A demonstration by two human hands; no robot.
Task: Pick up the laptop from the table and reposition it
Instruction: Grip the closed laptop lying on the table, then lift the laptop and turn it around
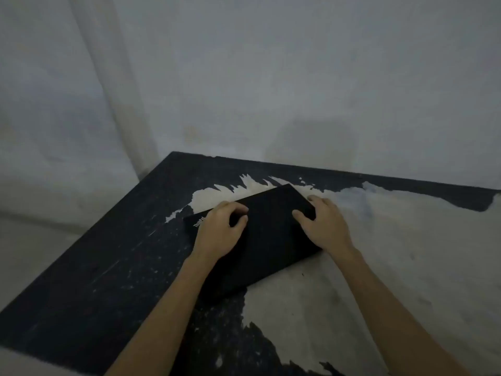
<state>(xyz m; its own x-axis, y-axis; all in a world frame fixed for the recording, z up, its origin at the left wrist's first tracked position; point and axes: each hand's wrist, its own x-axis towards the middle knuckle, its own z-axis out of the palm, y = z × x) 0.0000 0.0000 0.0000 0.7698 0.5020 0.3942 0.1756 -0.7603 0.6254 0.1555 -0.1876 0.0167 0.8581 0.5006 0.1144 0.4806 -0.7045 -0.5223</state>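
A closed black laptop [271, 234] lies flat on the table [95, 267], turned at an angle, with pale lettering near its left corner. My left hand [221, 230] rests on top of its left part, fingers curled onto the lid. My right hand [322, 222] is on its right edge, with the thumb on the lid and the fingers wrapped over the far right side. Both forearms reach in from the bottom of the view and hide part of the laptop's near side.
The tabletop is dark with a large worn pale patch [379, 253] on its right half. A pale wall [271, 77] stands just behind the table's far edge. The table's left edge runs diagonally, with floor beyond it.
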